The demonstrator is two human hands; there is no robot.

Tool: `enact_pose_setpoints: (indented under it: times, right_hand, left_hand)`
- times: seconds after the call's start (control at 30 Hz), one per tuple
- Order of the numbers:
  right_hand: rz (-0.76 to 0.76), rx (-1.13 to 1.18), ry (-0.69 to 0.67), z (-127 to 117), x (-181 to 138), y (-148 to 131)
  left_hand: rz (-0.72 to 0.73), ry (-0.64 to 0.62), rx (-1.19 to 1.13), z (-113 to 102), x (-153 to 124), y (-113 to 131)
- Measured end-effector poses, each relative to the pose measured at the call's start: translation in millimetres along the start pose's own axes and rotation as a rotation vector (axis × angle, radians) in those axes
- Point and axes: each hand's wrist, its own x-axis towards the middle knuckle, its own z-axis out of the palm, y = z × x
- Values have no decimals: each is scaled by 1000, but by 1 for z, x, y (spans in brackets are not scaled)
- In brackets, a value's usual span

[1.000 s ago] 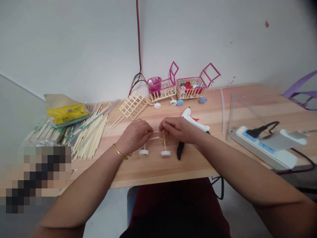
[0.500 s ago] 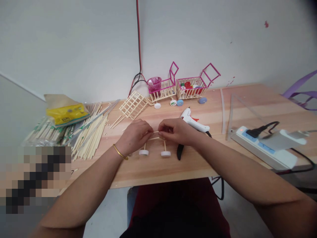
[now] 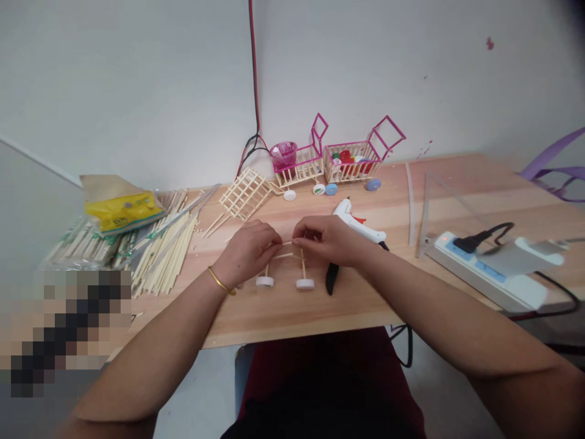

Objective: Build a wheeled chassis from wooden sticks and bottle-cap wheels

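Note:
Between my two hands a short wooden stick (image 3: 287, 243) runs level, its ends hidden by fingertips. My left hand (image 3: 251, 247) pinches the left end; my right hand (image 3: 322, 239) pinches the right end. Just below is a small wheeled frame of thin wooden sticks (image 3: 303, 268), with a white wheel (image 3: 265, 281) at left and another white wheel (image 3: 305, 284) at right. Its far side is covered by my hands, so I cannot tell whether the stick touches it. A white glue gun (image 3: 359, 225) lies beyond my right wrist.
Behind stand two small stick carts with pink handles, one holding a pink cup (image 3: 284, 156), the other holding colourful bits (image 3: 350, 160). A stick lattice basket (image 3: 247, 194) leans beside them. Loose sticks (image 3: 169, 256) and a yellow packet (image 3: 121, 207) lie left; a power strip (image 3: 493, 271) sits right.

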Motion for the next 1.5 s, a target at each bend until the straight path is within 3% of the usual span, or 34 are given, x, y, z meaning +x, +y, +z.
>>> enact_pose_setpoints:
  times: [0.27,0.37,0.67,0.93,1.33,1.5]
  right_hand:
    - [-64,-12,22,0,-1,-3]
    - [-82,-10,-51,-2,-3,-5]
    - [-93,-282,-91,7,-7,-11]
    - [-127,-393,-83,15,-8,-11]
    - [-142,-370,-81,14,-8,-10]
    - [-146,-307,-11,12,-9,-8]
  left_hand:
    - [2,6,9,0,0,0]
    - [9,11,5,0,0,0]
    - [-5,7,-10,0,0,0]
    - [-2,14,-9,0,0,2]
    - [-2,45,-29,-2,0,1]
    - [-44,102,-64,-1,0,1]
